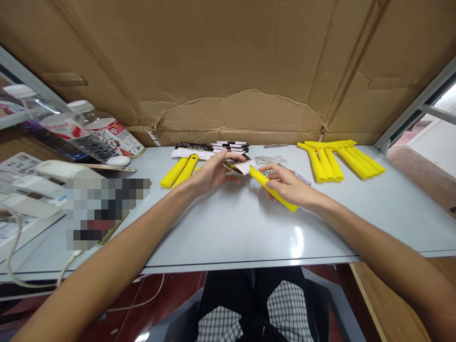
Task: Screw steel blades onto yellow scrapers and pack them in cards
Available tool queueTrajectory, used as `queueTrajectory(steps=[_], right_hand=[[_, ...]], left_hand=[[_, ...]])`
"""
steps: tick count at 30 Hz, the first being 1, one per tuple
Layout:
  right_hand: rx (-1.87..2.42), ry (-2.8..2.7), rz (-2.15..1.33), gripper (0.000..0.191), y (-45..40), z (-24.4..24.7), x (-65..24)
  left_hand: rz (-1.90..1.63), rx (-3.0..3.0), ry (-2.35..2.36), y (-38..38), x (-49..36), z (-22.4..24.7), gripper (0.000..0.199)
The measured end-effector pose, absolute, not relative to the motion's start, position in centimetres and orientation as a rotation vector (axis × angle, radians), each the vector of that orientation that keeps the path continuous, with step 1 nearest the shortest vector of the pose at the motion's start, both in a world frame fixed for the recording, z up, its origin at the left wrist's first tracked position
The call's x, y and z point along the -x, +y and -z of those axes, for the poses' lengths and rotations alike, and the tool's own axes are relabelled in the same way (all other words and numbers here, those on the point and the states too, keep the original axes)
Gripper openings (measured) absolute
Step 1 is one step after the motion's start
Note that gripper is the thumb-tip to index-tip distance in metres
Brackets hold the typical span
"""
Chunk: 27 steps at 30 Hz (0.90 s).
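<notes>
My left hand point(212, 175) is closed around a small folded card sleeve point(243, 166), white with dark print. One end of a yellow plastic handle point(259, 176) meets the sleeve's opening; how far it reaches inside is hidden. My right hand point(289, 186) grips this handle along its middle, fingers wrapped round it, while its wide end tilts down towards me. Left of my left hand lie two yellow-handled pieces point(175, 172) with black-and-white card on their heads. Behind the hands is a stack of printed card sleeves point(231, 144). Flat metal strips point(270, 159) lie behind my right hand.
Several bare yellow handles point(326, 164) lie in a group at the back right. Plastic bottles point(89, 124), a white mouse point(118, 161) and a blurred-out device point(107, 213) with a cable are on the left. A cardboard sheet point(228, 61) walls the table's back.
</notes>
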State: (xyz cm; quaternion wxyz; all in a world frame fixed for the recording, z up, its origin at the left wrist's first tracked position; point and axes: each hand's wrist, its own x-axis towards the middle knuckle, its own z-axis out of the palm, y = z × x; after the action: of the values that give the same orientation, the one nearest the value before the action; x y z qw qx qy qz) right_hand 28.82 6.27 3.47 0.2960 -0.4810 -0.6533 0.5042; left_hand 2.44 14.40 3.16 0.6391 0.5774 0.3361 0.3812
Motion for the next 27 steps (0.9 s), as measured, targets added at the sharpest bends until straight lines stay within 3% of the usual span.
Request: queueTrajectory(steps=[2,6,11,17,27], right_hand=[[1.248,-1.627,-1.446,0.044,6.3,-3.8,-28.7],[1.082,-1.398,-1.677,0.039,6.2,-4.2,-28.7],[0.934,-1.272,-1.803,0.035,6.2,-4.5,-28.5],[0.965,-1.266,-1.772,0.032,6.3,-4.6,-28.3],[1.155,-1.583,-1.532,0.029,6.6,-3.2,-28.5]], left_hand=[[-0.903,-1.328,0.717,14.6,-2.3,-3.1,0.061],[-1.096,-1.400,0.657,14.6,-2.3,-3.4,0.052],[-0.906,-1.346,0.535,14.1,-2.2,-3.3,0.068],[-0.914,-1.564,0.710,13.7,-2.5,-3.1,0.074],[-1.209,-1.351,0.894,13.2,-3.5,-2.9,0.053]])
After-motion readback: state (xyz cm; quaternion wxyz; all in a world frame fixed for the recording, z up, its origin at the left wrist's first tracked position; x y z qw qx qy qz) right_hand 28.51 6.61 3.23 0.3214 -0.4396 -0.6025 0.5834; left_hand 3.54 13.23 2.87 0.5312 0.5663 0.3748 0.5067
